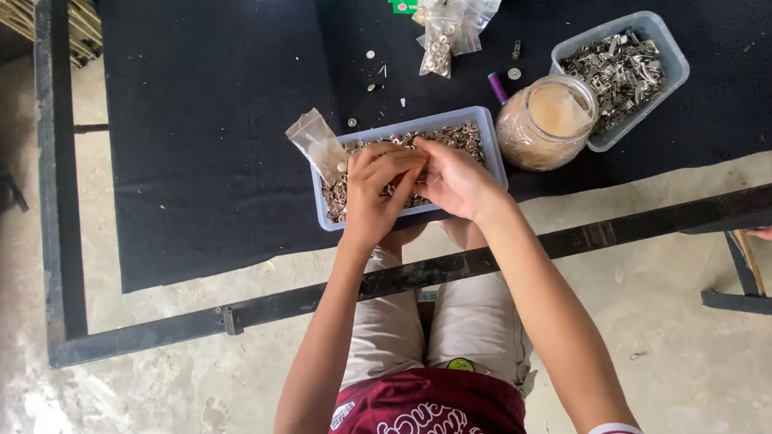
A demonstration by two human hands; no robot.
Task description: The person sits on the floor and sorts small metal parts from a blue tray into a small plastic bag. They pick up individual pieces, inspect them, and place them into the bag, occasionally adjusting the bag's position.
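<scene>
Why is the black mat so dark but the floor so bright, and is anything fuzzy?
Head view: daylight washes out the concrete floor at the lower left, while the black mat soaks up light; both hands over the tray look slightly soft.

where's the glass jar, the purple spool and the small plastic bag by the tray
glass jar (547, 121), head view, on its wide open top.
purple spool (497, 88), head view, on the middle of its purple body.
small plastic bag (315, 142), head view, on its clear middle, left of the tray (491, 136).
</scene>
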